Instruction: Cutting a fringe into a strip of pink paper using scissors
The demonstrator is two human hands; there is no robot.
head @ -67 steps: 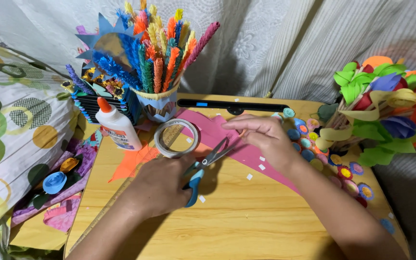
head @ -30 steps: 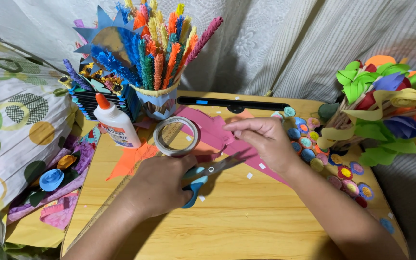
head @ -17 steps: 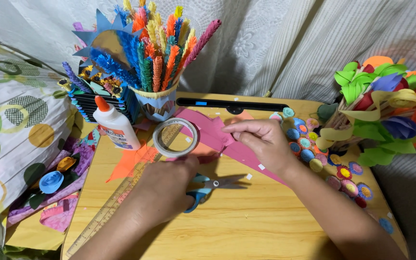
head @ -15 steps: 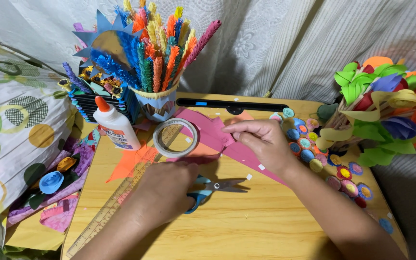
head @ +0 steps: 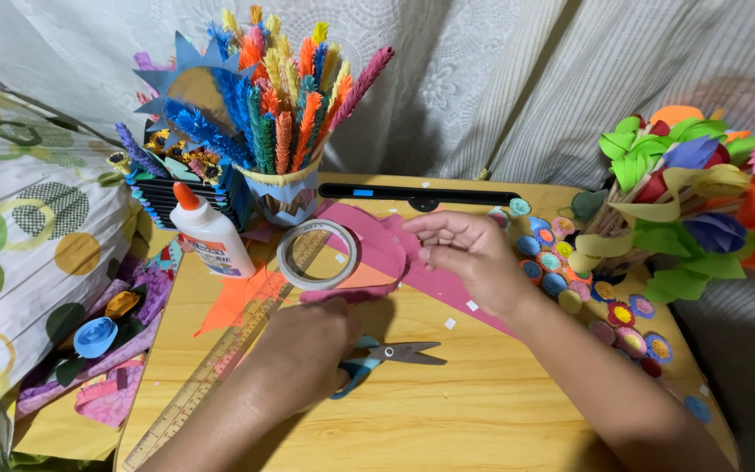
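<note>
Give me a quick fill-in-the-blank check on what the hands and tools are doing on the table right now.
1. The scissors lie flat on the wooden ____, blades shut.
2. The right hand pinches the ____ paper sheet.
3. The tape roll rests on top of the long ____.
4. The glue bottle has an ____ cap.

Missing words: table; pink; ruler; orange
</note>
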